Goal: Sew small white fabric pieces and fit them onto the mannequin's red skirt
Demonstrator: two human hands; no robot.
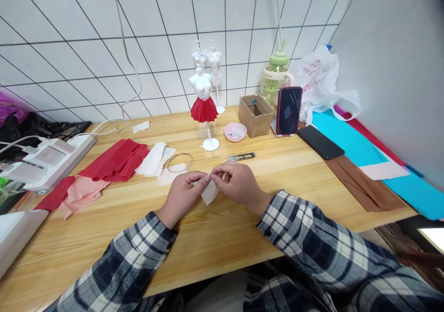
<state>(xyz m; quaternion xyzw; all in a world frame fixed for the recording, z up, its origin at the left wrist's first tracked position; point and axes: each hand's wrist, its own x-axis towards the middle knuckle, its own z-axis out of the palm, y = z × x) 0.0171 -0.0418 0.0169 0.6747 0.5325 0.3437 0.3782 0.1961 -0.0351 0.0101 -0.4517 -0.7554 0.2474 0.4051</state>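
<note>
Small white cloth piece (210, 194) is hanging between the two hands, low over the near-middle of the bench (208, 242), its lower corner pointing toward the near edge. Left hand (180, 195) is pinching its top edge, grip clamped on the cloth between thumb and index finger; right hand (240, 184) is doing the same just beside it, grip also clamped on the cloth, fingertips nearly meeting. Thread snips (244, 156) are lying just beyond the right hand. Metal ring (180, 153) is lying beyond the left hand, partly over a pale cloth scrap (167, 177); white cloth pieces (154, 160) are sitting just left of it, then red cloth (114, 161) and pink cloth (83, 192) farther left, near a power strip (64, 159) holding plugs. Straight ahead, a white dress form (201, 84) is standing upright, wearing a red skirt (204, 110), with more white forms behind. Right of it, a pink bowl (235, 139) is holding small shiny bits, then a cardboard box (262, 124), with a phone (289, 112) leaning upright beside it. Green-lidded bottle (275, 78) is standing behind. Far right, a dark phone (321, 141) is lying flat, and brown cloth (364, 184) and blue cloth (350, 134) are lying along the right side.
</note>
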